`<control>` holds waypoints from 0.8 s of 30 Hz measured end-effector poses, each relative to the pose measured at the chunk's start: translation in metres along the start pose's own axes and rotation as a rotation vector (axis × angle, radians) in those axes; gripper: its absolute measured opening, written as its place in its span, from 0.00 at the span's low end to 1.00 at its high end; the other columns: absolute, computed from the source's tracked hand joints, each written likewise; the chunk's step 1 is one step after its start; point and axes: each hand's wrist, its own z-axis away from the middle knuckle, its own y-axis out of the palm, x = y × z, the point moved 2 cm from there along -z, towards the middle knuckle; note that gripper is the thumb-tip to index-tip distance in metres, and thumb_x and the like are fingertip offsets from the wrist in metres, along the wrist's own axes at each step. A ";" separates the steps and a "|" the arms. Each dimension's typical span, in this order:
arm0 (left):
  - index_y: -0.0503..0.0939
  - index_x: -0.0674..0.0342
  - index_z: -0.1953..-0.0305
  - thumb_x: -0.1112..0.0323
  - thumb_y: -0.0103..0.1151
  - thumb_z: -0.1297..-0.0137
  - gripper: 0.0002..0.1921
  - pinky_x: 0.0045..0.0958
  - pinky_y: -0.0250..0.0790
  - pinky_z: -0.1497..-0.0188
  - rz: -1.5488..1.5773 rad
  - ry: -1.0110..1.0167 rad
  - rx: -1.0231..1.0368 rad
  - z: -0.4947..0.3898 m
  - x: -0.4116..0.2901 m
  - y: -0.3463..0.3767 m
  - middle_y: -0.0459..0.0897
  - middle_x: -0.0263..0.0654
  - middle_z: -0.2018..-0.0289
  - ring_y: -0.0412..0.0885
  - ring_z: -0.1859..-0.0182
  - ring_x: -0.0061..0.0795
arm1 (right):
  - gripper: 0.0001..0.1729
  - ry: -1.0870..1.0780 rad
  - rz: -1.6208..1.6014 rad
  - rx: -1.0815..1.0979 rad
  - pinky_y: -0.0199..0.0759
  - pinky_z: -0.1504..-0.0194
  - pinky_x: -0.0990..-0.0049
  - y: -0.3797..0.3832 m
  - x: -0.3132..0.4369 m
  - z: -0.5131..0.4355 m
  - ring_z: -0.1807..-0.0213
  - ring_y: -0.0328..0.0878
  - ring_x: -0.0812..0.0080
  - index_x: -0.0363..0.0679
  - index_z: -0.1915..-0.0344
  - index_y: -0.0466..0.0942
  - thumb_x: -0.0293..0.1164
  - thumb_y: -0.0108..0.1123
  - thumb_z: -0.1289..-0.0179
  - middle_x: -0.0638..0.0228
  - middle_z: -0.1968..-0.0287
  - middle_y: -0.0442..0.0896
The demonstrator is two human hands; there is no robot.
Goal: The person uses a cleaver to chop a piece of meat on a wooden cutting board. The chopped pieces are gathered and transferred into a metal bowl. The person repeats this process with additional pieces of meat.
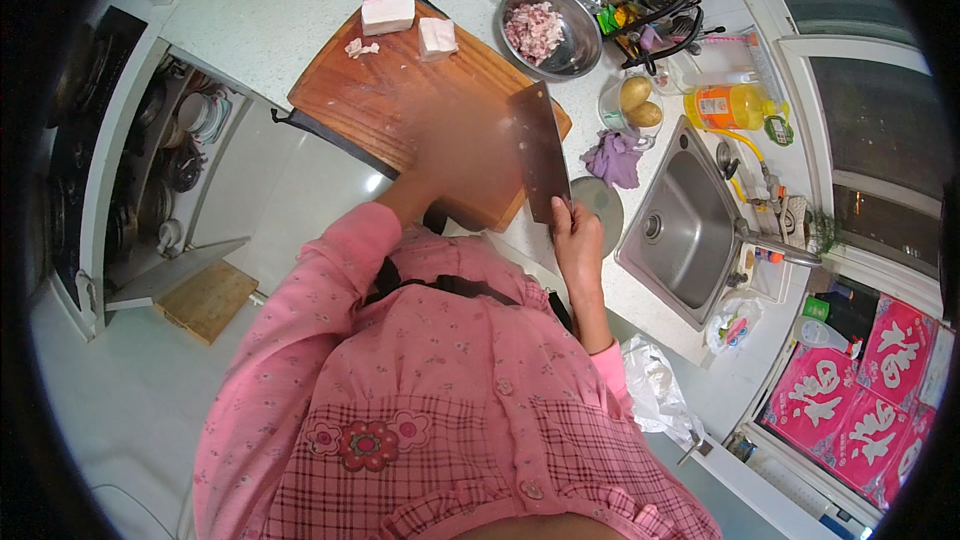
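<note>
My right hand (577,244) grips the handle end of a cleaver (541,154), whose broad blade lies over the right end of a wooden cutting board (345,90). My left hand (465,150) is a blur over the board, left of the blade; its fingers, and anything in them, cannot be made out. At the board's far end sit a large pale block of pork fat (388,11), a smaller block (437,38) and some small scraps (361,48). Beyond the board a steel bowl (585,45) holds chopped or minced meat (534,31).
Right of the board are a container of potatoes (636,94), a purple cloth (615,159), a round grey-green lid or disc (600,210), a steel sink (675,232) and an oil bottle (724,106). A black rack (675,7) stands behind. An open cupboard (180,157) is at left.
</note>
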 end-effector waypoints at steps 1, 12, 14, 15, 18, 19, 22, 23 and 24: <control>0.79 0.61 0.57 0.73 0.63 0.45 0.12 0.39 0.70 0.49 0.038 0.062 -0.025 0.003 0.010 0.007 0.80 0.38 0.55 0.77 0.51 0.41 | 0.23 0.008 0.027 0.014 0.64 0.76 0.61 -0.001 0.004 0.001 0.82 0.70 0.55 0.28 0.72 0.73 0.40 0.54 0.30 0.49 0.82 0.73; 0.72 0.64 0.41 0.73 0.47 0.38 0.22 0.37 0.61 0.32 -0.480 0.059 0.872 -0.023 -0.050 -0.048 0.72 0.42 0.40 0.67 0.35 0.41 | 0.19 0.050 0.282 0.137 0.68 0.69 0.50 -0.014 0.028 0.003 0.69 0.75 0.37 0.31 0.68 0.75 0.38 0.53 0.29 0.38 0.73 0.77; 0.71 0.65 0.40 0.73 0.47 0.38 0.22 0.36 0.60 0.32 -0.417 0.103 0.762 -0.018 -0.040 -0.037 0.71 0.43 0.39 0.67 0.34 0.41 | 0.20 0.014 0.283 0.153 0.68 0.68 0.50 -0.011 0.033 -0.006 0.68 0.76 0.37 0.29 0.68 0.75 0.38 0.53 0.29 0.38 0.73 0.77; 0.71 0.65 0.40 0.74 0.47 0.38 0.23 0.36 0.60 0.31 -0.354 0.139 0.649 -0.012 -0.030 -0.026 0.71 0.44 0.39 0.67 0.34 0.41 | 0.20 -0.004 0.284 0.164 0.69 0.68 0.50 -0.008 0.036 -0.011 0.68 0.76 0.36 0.29 0.68 0.75 0.38 0.53 0.30 0.37 0.73 0.77; 0.70 0.67 0.40 0.74 0.47 0.38 0.23 0.36 0.60 0.31 -0.099 0.242 0.160 0.028 0.031 0.035 0.70 0.45 0.39 0.67 0.35 0.41 | 0.20 -0.073 0.210 0.148 0.69 0.68 0.50 0.007 0.045 -0.033 0.69 0.76 0.36 0.27 0.69 0.75 0.37 0.53 0.30 0.36 0.74 0.76; 0.70 0.67 0.40 0.74 0.47 0.38 0.23 0.36 0.60 0.31 -0.104 0.251 0.151 0.028 0.031 0.036 0.70 0.45 0.39 0.67 0.35 0.41 | 0.20 -0.083 0.223 0.149 0.69 0.67 0.49 0.011 0.046 -0.041 0.68 0.76 0.36 0.28 0.68 0.75 0.37 0.52 0.29 0.37 0.74 0.77; 0.71 0.67 0.40 0.73 0.47 0.38 0.23 0.36 0.61 0.32 -0.272 0.113 0.646 -0.012 -0.028 -0.019 0.71 0.45 0.39 0.68 0.35 0.40 | 0.18 -0.088 0.220 0.138 0.71 0.66 0.48 0.017 0.038 -0.052 0.68 0.78 0.37 0.31 0.66 0.76 0.37 0.52 0.29 0.38 0.73 0.79; 0.71 0.67 0.40 0.73 0.48 0.38 0.23 0.36 0.61 0.32 -0.317 0.068 0.742 -0.017 -0.036 -0.030 0.71 0.45 0.39 0.68 0.35 0.40 | 0.18 -0.098 0.197 0.132 0.71 0.66 0.49 0.016 0.038 -0.050 0.68 0.78 0.37 0.30 0.66 0.76 0.37 0.52 0.30 0.38 0.73 0.79; 0.71 0.67 0.41 0.73 0.48 0.38 0.23 0.36 0.62 0.32 -0.364 0.026 0.842 -0.022 -0.043 -0.038 0.71 0.44 0.39 0.68 0.35 0.40 | 0.19 -0.108 0.175 0.129 0.71 0.66 0.49 0.014 0.034 -0.050 0.68 0.77 0.37 0.30 0.66 0.76 0.37 0.52 0.30 0.38 0.73 0.79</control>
